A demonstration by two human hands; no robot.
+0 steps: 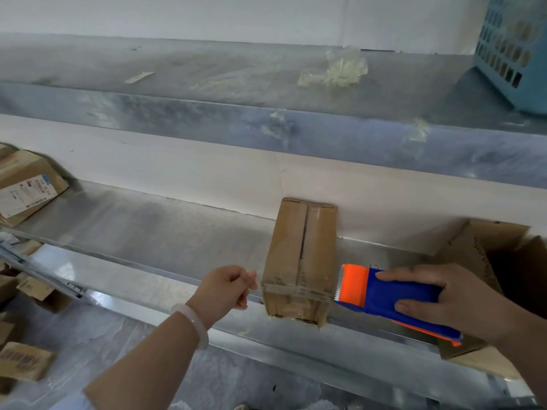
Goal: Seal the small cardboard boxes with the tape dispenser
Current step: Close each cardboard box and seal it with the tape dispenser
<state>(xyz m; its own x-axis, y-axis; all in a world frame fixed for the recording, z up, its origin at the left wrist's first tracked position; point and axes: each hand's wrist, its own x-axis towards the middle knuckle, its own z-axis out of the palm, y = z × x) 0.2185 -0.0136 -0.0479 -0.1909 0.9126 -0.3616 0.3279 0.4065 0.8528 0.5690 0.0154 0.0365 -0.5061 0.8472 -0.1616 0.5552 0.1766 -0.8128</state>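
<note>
Seemingly the job is partway through. The small cardboard box [302, 261] on the metal worktop [165, 232] already shows a glossy strip crossing its near end. A dark line remains along the top seam, and I cannot tell whether clear tape covers it. At least that seam, and any other boxes, may be left to do.

The right hand [461, 303] grasps the tape dispenser [384, 294], fingers across the blue body and thumb along its near side. The orange toothed head sticks out past the fingertips and sits at the box's near right corner, touching it or just beside it. The dispenser's long axis runs across the view, head pointing left at the box, handle trailing right and toward the person.

The left hand [228, 288] is loosely clenched, thumb against the curled fingers, with nothing visible in it. The box's near left corner lies just beyond its knuckles, apart from them.

The box lies flat between the two hands. Its long axis runs away from the fingers toward the wall, the seam following it.
</note>
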